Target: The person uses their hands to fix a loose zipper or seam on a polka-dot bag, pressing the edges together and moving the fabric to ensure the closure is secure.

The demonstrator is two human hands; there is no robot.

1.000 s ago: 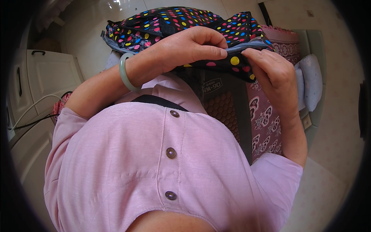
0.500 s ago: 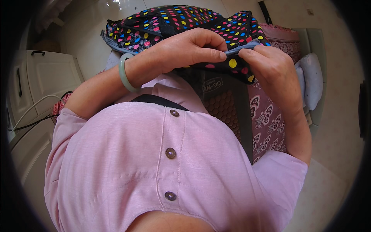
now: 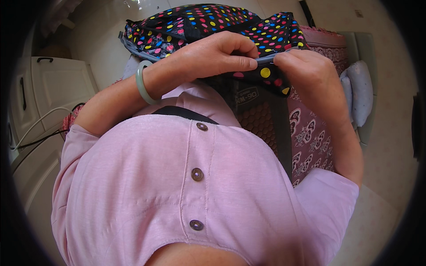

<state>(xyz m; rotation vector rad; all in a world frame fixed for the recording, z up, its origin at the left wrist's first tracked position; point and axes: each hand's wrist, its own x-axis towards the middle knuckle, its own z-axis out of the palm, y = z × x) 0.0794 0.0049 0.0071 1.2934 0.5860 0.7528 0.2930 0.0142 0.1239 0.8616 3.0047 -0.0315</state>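
Observation:
A large black bag point(image 3: 270, 33) with multicoloured dots lies in front of me, its fabric bunched and folded. Grey zipper trim point(image 3: 268, 58) runs along its near edge. My left hand point(image 3: 222, 53), with a pale green bangle point(image 3: 143, 83) on the wrist, pinches this trim from the left. From the right, my right hand point(image 3: 306, 64) grips the same trim, thumb and fingers pressed together. A short stretch of trim shows between the two hands. Whether a zipper pull is in the right fingers cannot be seen.
Beneath the bag is a dark mat point(image 3: 259, 126) with a honeycomb pattern, on a pink patterned cover point(image 3: 310, 128). A pale cushion point(image 3: 358, 93) sits at the right. White cabinets point(image 3: 62, 84) and cables point(image 3: 37, 128) are at the left.
Both hands keep hold of the trim. My right forearm has shifted slightly outward to the right, and the left fingertips have moved slightly left.

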